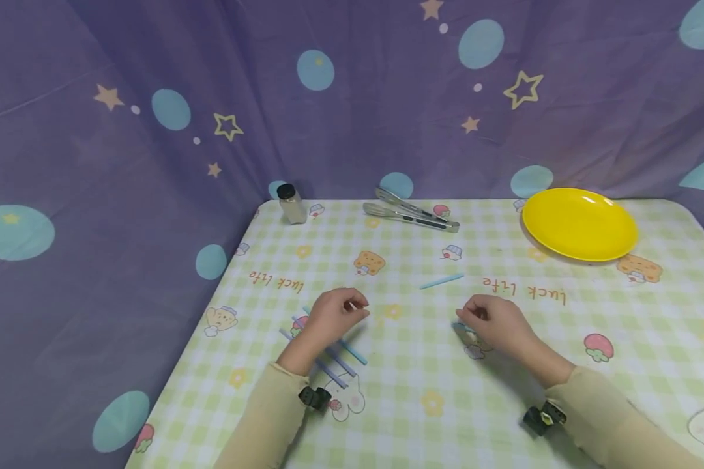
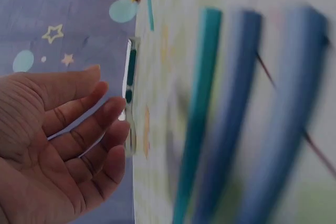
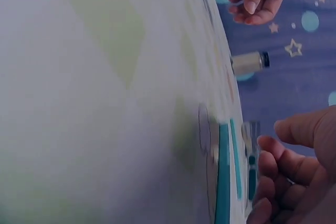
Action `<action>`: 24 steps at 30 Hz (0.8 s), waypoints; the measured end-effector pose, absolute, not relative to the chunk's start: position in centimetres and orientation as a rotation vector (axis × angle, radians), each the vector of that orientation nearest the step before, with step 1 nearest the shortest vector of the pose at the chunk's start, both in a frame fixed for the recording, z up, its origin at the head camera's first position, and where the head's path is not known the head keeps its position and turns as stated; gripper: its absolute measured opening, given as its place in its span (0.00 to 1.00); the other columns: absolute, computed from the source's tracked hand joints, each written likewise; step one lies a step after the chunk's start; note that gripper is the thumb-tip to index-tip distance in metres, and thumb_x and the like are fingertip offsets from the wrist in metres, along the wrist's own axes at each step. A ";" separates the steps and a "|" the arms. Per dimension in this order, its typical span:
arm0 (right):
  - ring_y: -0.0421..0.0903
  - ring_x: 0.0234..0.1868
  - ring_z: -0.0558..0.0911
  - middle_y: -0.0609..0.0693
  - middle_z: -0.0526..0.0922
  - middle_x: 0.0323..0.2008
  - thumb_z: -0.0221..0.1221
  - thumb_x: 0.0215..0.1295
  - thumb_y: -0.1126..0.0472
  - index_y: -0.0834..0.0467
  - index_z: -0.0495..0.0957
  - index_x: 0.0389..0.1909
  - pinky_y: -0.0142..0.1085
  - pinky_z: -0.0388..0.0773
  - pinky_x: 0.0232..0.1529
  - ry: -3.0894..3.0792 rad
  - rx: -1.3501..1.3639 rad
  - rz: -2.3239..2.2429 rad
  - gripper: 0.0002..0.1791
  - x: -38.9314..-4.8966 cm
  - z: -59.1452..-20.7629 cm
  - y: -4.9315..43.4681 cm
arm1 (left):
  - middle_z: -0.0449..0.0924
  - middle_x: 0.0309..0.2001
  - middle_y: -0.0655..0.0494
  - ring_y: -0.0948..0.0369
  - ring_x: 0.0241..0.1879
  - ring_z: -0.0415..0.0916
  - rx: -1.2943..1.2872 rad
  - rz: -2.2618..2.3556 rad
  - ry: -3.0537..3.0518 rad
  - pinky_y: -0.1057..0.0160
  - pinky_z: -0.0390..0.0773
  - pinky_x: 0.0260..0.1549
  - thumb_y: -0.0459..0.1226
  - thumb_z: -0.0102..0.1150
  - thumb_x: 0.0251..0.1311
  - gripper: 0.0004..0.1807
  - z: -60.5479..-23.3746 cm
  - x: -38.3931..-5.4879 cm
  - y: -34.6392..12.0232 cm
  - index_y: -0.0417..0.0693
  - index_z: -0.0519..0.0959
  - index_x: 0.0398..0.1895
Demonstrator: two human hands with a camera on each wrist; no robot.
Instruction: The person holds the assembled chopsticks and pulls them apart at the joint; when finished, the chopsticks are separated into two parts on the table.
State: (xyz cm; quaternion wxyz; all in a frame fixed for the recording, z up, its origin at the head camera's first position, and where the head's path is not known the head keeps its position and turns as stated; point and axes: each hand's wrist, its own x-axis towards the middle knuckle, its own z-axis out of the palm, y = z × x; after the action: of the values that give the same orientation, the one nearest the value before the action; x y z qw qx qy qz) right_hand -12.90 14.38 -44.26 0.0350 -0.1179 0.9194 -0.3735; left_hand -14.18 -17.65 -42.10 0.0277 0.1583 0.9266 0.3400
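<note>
The right hand [image 1: 495, 322] hovers nearest a teal stick [image 3: 223, 177], whose tip shows at about 6 o'clock from the fingertips; the rest is mostly hidden from above. A shorter-looking light-blue stick [image 1: 442, 281] lies at 11 o'clock from that hand, its long axis near 9-to-3, the right end tipped toward 2. The right fingers are loosely bent, holding nothing. The left hand [image 1: 333, 316], also loosely curled around nothing, hangs over three sticks [image 2: 231, 114] running side by side, 10-to-4. All look smooth, slim and straight on the checked cloth [image 1: 399, 430]; a glossy round yellow plate [image 1: 581, 225] sits toward 1 o'clock.
</note>
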 end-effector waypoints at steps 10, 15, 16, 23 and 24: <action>0.37 0.31 0.76 0.38 0.80 0.29 0.64 0.64 0.60 0.52 0.82 0.31 0.35 0.74 0.35 2.691 -0.622 -1.247 0.03 -12.3 -44.1 9.8 | 0.82 0.40 0.61 0.60 0.41 0.77 0.406 1.108 2.813 0.56 0.76 0.44 0.34 0.67 0.59 0.06 -42.3 -12.9 -21.1 0.48 0.84 0.39; 0.38 0.34 0.79 0.40 0.82 0.34 0.63 0.65 0.60 0.54 0.83 0.35 0.34 0.76 0.35 2.563 -0.721 -1.294 0.03 -11.7 -44.4 7.5 | 0.82 0.44 0.59 0.56 0.47 0.77 0.382 1.119 2.815 0.51 0.74 0.51 0.32 0.66 0.59 0.08 -42.4 -12.6 -22.2 0.48 0.85 0.41; 0.38 0.34 0.79 0.41 0.83 0.34 0.63 0.65 0.60 0.54 0.83 0.36 0.34 0.77 0.36 2.540 -0.735 -1.300 0.03 -11.6 -44.4 7.1 | 0.82 0.44 0.59 0.56 0.48 0.77 0.383 1.109 2.821 0.51 0.73 0.52 0.32 0.66 0.59 0.08 -42.3 -12.7 -22.3 0.48 0.85 0.41; 0.41 0.38 0.81 0.47 0.85 0.39 0.63 0.64 0.59 0.57 0.83 0.41 0.35 0.78 0.40 2.480 -0.847 -1.263 0.07 -10.7 -44.9 4.5 | 0.81 0.44 0.57 0.58 0.32 0.72 0.423 1.022 2.856 0.60 0.73 0.34 0.32 0.66 0.59 0.07 -42.5 -12.6 -23.5 0.47 0.85 0.41; 0.42 0.39 0.81 0.48 0.85 0.40 0.64 0.64 0.59 0.58 0.83 0.41 0.36 0.78 0.41 2.475 -0.857 -1.257 0.08 -10.7 -44.9 4.2 | 0.81 0.44 0.56 0.57 0.32 0.71 0.444 1.017 2.865 0.61 0.72 0.34 0.31 0.66 0.58 0.08 -42.6 -12.6 -23.7 0.46 0.85 0.41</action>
State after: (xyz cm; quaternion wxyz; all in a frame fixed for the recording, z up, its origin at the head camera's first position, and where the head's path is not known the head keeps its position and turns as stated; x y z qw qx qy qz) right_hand -10.66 4.19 -44.90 0.1180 -0.2928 0.8460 -0.4297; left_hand -12.65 -23.65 -42.58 0.0346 0.1443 0.9319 0.3309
